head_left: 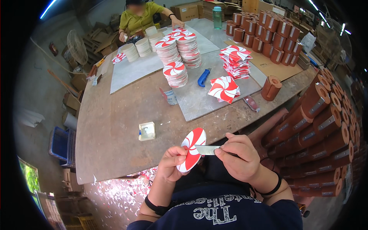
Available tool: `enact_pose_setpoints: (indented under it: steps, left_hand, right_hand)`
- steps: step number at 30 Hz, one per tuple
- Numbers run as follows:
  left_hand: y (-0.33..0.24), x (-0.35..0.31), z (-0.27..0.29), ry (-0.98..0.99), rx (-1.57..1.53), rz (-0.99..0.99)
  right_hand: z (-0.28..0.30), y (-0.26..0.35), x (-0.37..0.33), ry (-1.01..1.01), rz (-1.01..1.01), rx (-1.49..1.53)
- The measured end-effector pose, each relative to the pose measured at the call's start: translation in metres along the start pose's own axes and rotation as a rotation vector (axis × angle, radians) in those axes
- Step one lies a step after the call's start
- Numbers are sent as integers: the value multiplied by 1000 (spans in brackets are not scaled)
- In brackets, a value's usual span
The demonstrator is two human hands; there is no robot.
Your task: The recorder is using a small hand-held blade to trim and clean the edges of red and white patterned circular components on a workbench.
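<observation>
My left hand (171, 163) pinches a round disc (198, 136) with a red and white swirl face, tilted up in front of my body. In my right hand (242, 157) is a wide, flat metal blade (207, 150), lying across the disc's right part; whether it touches the face I cannot tell. Beyond my hands, a loose pile of swirl-printed sheets with pointed corners (224, 89) rests on a grey board (191, 105). A taller pile of such sheets (235, 63) stands behind it. Stacks of round swirl discs (175, 71) rise to the left, with a blue-handled cutter (204, 78) beside them.
A small white open box (147, 131) sits on the wooden table (111, 126). Brown hollow cylinders (271, 88) stand near the right edge, with many more piled beyond. A green bottle (217, 18) is at the back. Across the table works another person (142, 19). Paper scraps (119, 199) cover the floor.
</observation>
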State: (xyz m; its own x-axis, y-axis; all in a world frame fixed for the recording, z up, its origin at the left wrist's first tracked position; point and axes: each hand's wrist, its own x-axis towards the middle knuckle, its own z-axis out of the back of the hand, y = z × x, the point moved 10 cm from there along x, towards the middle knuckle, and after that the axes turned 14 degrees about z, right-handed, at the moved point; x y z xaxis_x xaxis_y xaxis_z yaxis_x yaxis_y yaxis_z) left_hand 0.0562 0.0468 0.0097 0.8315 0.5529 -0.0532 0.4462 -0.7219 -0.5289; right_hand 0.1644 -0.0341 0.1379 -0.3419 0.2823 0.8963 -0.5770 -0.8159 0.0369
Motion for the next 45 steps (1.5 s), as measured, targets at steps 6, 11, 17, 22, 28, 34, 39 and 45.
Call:
enact_pose_setpoints:
  steps: [6,11,17,22,28,34,39,45]
  left_hand:
    - [-6,-3,1,29,24,-17]
    - [-6,-3,-1,42,-12,-10]
    - [-3,-3,-5,38,-105,0]
    - [-3,-5,0,14,-39,-11]
    - [-8,-6,-2,44,2,-41]
    - [-7,-9,0,47,0,-54]
    - [-4,-10,-1,50,-6,-34]
    - [-2,-8,-2,76,38,-32]
  right_hand:
    - [3,-15,-8,-31,-56,-15]
    - [9,-13,-6,-70,-98,18]
    - [6,2,4,-25,-25,52]
    - [8,3,3,-7,-10,10]
    - [7,-10,-5,2,-50,-55]
    - [18,-19,-14,-101,-162,-10]
    - [16,-14,-10,-143,-191,116]
    - [2,-33,-11,-77,-356,285]
